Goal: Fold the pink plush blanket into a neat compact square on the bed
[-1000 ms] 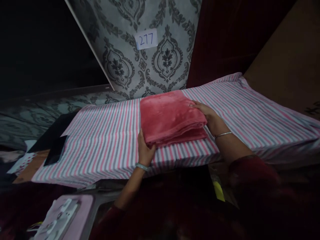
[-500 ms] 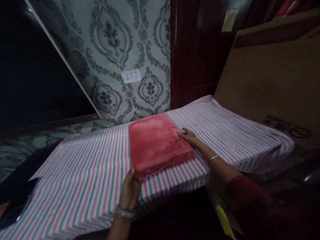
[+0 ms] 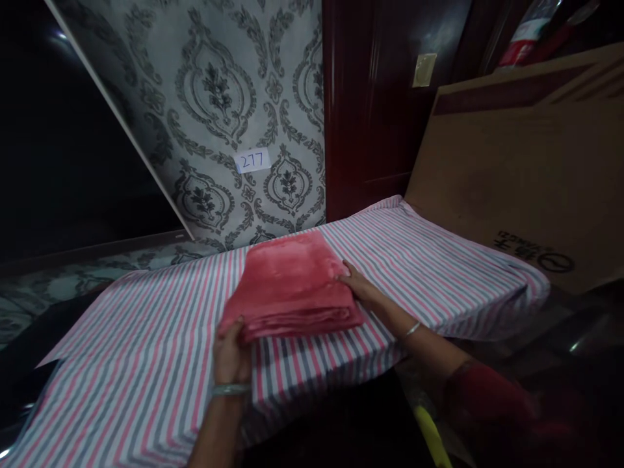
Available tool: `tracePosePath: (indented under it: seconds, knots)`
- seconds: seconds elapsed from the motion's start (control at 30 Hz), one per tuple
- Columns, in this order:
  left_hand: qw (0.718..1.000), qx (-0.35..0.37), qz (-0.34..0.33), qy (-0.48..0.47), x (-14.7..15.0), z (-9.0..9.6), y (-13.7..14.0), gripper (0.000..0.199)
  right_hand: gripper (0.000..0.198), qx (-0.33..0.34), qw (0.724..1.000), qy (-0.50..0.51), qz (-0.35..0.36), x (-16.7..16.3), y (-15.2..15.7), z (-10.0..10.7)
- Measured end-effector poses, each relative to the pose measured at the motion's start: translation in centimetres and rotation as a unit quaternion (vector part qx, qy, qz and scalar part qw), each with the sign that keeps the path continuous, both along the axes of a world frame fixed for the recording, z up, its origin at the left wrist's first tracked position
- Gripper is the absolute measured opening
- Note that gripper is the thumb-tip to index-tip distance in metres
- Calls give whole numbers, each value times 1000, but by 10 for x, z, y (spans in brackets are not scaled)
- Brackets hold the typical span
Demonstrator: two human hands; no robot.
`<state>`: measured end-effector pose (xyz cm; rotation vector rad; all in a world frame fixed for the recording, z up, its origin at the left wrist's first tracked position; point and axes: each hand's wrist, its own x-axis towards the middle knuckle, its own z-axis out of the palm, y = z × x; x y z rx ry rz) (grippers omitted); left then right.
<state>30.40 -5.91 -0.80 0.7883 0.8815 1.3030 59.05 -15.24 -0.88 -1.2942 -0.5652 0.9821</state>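
Striped sheet [image 3: 429, 260] covered the table | left hand [image 3: 229, 354] pinched the folded pink towel [image 3: 292, 286] corner | right hand [image 3: 358, 289] lay flat, fingers spread, against its side.

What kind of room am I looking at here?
Probably a home room set up for folding laundry: a striped sheet over the work surface, patterned wallpaper with a "277" label, and leaning cardboard.

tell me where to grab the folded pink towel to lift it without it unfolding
Take the folded pink towel at its two near corners, from the near edge where the layered folds stack. The left hand is at the near-left corner, the right hand at the right edge. Probably slide fingers underneath.
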Motion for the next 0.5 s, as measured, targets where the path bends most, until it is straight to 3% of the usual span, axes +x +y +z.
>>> tracePosePath:
  seconds: [0.1,0.17,0.23,0.3,0.37,0.5]
  knots:
    - [1000,-2,26,13,-41,26,23,37,101,70,994,66,54,-75,-21,-10]
    - [999,-8,36,23,-67,36,28,33,104,53,984,110,131,-114,-36,-20]
    - [998,-17,41,35,-86,37,26,29,97,19,979,130,157,-129,-44,-28]
    - [998,-38,36,44,-98,30,19,23,76,-3,987,113,117,-116,-42,-30]
    - [997,-72,15,39,-102,21,11,18,56,2,997,69,40,-83,-31,-28]
    - [993,-114,-34,15,-92,10,-8,27,44,19,996,-32,-76,-3,9,-15]
